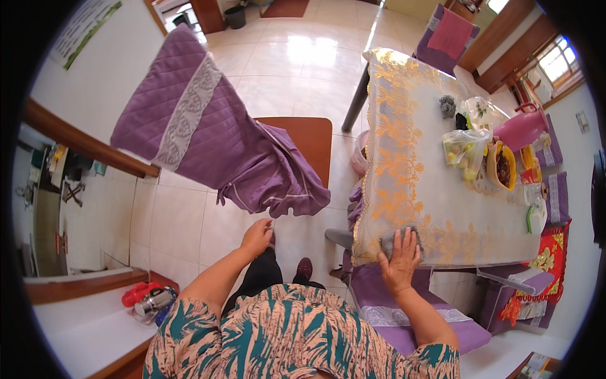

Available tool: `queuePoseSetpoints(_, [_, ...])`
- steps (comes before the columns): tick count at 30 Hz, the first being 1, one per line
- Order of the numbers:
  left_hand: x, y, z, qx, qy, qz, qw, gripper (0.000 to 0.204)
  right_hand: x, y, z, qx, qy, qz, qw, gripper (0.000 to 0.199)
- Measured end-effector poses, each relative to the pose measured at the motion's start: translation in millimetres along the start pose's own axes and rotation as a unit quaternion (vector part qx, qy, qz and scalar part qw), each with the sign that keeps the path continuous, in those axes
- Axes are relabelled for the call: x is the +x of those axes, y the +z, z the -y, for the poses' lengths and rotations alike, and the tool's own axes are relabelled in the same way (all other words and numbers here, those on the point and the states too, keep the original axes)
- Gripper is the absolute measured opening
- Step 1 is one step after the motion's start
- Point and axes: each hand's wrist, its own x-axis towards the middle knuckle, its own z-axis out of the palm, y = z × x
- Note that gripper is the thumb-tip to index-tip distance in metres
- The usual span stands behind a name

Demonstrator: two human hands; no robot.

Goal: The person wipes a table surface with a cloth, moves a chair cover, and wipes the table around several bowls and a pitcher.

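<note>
My right hand [400, 260] presses a grey cloth [389, 240] against the near edge of a table [416, 189] covered with a white and gold lace cloth. My left hand [257, 237] hangs at my side with loosely curled fingers, just below the hem of a purple quilted chair cover [214, 139] that is draped over a brown wooden chair [303, 142]. Whether the left hand touches the cover I cannot tell.
On the table stand a pink kettle [521, 128], clear bags of fruit [466, 151], a yellow dish of dark food [502, 167] and a grey scrubber [447, 105]. A purple-covered seat [391, 303] is tucked under the table. A red thing and a metal cup [151, 302] lie on a shelf at left.
</note>
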Motion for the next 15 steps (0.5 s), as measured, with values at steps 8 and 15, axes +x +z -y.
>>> queuePoseSetpoints(8, [147, 26, -52, 0.208, 0.145, 0.012, 0.967, 0.048, 74, 8, 50, 0.013, 0.072, -0.005, 0.997, 0.071])
queuePoseSetpoints(15, [238, 36, -69, 0.356, 0.201, 0.149, 0.900, 0.057, 148, 20, 42, -0.011, 0.116, -0.033, 0.993, 0.067])
